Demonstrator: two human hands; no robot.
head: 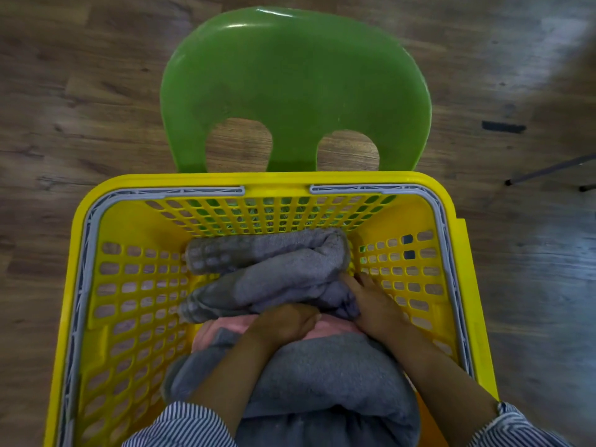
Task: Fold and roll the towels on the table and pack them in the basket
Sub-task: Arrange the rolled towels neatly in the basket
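Both hands [329, 317] press rolled towels [274, 272] inside yellow basket [135, 188]

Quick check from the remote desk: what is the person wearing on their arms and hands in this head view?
Both hands, left hand and right hand, are bare: no gloves, and no rings or watch that the view shows. The forearms are bare too. Each arm has a sleeve with fine dark and white stripes, pushed up the forearm: the left sleeve and the right sleeve, whose cuff shows at its edge.

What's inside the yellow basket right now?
Two grey rolled towels at the far end, a pink towel under both hands, and a large grey towel nearest. The basket floor beneath is covered.
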